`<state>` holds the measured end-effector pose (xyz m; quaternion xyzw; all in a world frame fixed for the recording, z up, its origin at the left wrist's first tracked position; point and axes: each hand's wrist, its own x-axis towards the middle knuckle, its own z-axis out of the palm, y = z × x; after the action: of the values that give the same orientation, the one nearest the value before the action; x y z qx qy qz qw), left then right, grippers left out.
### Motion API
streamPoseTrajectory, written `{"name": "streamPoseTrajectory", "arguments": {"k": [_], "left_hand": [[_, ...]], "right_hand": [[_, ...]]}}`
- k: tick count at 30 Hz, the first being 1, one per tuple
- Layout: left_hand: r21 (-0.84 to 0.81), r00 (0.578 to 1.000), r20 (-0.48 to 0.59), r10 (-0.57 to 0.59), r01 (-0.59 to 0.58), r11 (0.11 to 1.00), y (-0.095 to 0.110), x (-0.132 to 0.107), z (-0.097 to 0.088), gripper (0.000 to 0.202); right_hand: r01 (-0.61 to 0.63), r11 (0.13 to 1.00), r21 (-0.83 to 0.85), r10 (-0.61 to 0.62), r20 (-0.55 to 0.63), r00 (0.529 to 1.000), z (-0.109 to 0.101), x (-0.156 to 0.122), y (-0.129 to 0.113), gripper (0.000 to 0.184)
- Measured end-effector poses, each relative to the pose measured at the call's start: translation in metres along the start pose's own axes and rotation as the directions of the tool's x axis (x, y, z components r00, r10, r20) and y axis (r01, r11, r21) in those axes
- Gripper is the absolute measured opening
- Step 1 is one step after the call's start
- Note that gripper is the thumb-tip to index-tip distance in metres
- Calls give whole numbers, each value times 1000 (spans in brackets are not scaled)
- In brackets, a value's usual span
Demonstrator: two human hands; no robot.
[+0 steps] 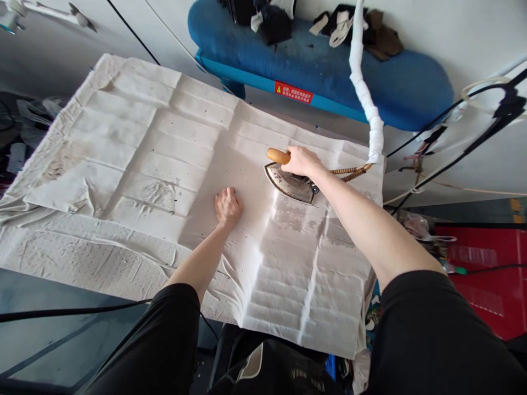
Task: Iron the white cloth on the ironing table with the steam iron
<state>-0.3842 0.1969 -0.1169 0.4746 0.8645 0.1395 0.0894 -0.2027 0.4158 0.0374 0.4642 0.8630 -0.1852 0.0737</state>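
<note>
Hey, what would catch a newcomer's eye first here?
Probably the iron, its orange handle gripped by the right hand, over the right half of the creased white cloth. Beyond the cloth, a long blue padded board bears a red warning label. A white-wrapped hose hangs from the top edge toward the iron.

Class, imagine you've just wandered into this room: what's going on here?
A person is using an iron on a creased, pale cloth spread over a table. The right hand grips the iron's wooden handle, while the left hand rests on the cloth to the left. A darker patch shows just nearer than the iron. Beyond the table stands a blue padded board.
</note>
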Motion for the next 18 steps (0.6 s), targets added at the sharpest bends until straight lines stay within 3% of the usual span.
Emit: {"name": "streamPoseTrajectory", "arguments": {"k": [3,8,18], "left_hand": [[11,1000,0,-4,4,1000,0,0,0,32],[11,1000,-1,-5,5,1000,-1,0,1,33],[8,1000,3,-5,5,1000,-2,0,2,33]], "right_hand": [[22,1000,-8,-23,-59,998,1,0,2,49],[-45,998,-45,48,53,997,0,3,0,38],[-56,996,-63,62,84,995,-3,2,-4,43]]}}
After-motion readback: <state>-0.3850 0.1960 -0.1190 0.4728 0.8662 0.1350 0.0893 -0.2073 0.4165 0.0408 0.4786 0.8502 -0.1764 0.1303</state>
